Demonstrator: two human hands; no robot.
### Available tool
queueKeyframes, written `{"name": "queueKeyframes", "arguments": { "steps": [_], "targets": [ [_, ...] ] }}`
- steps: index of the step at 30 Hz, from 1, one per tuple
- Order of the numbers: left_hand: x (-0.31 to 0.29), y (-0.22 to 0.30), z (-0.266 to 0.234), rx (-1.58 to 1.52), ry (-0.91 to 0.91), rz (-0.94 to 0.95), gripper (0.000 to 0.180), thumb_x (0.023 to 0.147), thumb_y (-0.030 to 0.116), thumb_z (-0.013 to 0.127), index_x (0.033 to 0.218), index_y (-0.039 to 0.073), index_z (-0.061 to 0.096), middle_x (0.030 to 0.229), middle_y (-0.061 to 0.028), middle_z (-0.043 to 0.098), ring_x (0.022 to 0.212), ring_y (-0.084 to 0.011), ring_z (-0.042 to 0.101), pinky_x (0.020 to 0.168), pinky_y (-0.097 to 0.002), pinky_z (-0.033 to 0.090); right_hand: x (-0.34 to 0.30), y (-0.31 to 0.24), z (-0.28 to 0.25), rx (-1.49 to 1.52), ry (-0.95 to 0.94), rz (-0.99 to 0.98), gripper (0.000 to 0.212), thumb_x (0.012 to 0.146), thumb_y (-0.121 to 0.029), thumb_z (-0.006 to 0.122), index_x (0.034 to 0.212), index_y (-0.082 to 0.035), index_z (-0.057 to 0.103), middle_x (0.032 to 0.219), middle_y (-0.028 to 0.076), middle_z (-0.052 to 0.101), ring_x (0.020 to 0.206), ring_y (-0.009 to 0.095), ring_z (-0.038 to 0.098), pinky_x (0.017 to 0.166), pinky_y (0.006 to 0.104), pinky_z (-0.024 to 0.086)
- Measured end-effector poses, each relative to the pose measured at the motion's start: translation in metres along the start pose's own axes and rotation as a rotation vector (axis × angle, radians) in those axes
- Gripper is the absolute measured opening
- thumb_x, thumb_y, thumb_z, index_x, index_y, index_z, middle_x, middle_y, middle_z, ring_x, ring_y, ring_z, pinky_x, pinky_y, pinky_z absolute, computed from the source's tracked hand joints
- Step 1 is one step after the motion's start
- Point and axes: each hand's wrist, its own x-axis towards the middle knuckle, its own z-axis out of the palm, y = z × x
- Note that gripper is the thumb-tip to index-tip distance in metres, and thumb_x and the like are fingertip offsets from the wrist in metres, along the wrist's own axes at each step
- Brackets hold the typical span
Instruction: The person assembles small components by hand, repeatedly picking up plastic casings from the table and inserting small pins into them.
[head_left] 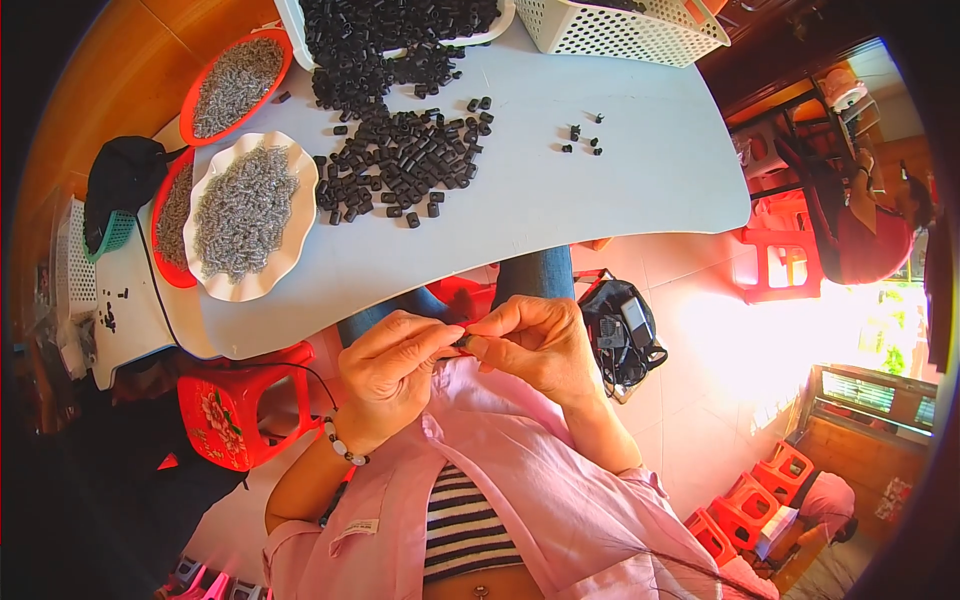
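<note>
Here we are, both hands up close over the lap, just off the table's [600, 190] near edge, and call that the middle of our dial! The left hand [392, 368] has thumb and forefinger clamped on a small dark piece [461, 341], and the right hand [533, 348], from the 3 o'clock side, has its own thumb and forefinger pinched on it too. The piece sits right between the fingertips (mostly hidden by them, so its exact shape I cannot tell).

Look up between 11 and 12: a big spread of black cylinders [410, 160] on the tabletop, running back to a heaped white tray [297, 35]. At 10 o'clock, a scalloped plate [303, 205] piled with silvery-grey bits [243, 215], and beyond it, nearer 11, a red bowl [188, 112] full of similar ones. Over at 1, a handful of tiny black parts [575, 132], a white perforated basket [620, 38] farther out. Down on the floor, a black bag [603, 300] at 3, a red stool [205, 425] between 8 and 9!
</note>
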Motion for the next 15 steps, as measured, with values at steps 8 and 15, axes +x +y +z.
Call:
{"name": "queueKeyframes", "arguments": {
  "steps": [8, 15],
  "targets": [
    [0.001, 0.006, -0.003, 0.216, -0.046, 0.220, 0.043, 0.066, -0.020, 0.063, 0.106, -0.005, 0.070, 0.091, -0.0124, 0.068, 0.078, -0.0266, 0.066, 0.067, -0.0346, 0.056, 0.001, -0.018, -0.002, -0.103, -0.089, 0.104, 0.005, 0.085, 0.002, 0.074, 0.087, 0.004, 0.070, 0.082, 0.007, 0.071, 0.070, 0.009, 0.067, 0.063, 0.0222, 0.054],
    [-0.002, 0.011, -0.002, 0.187, -0.063, 0.207, 0.044, 0.068, -0.019, 0.063, 0.109, -0.004, 0.069, 0.091, -0.0111, 0.067, 0.077, -0.0263, 0.065, 0.067, -0.0346, 0.055, 0.008, -0.010, -0.017, 0.150, -0.220, 0.175, 0.010, 0.081, 0.001, 0.079, 0.087, 0.004, 0.071, 0.079, 0.013, 0.072, 0.064, 0.015, 0.067, 0.060, 0.0255, 0.055]
  ]
}}
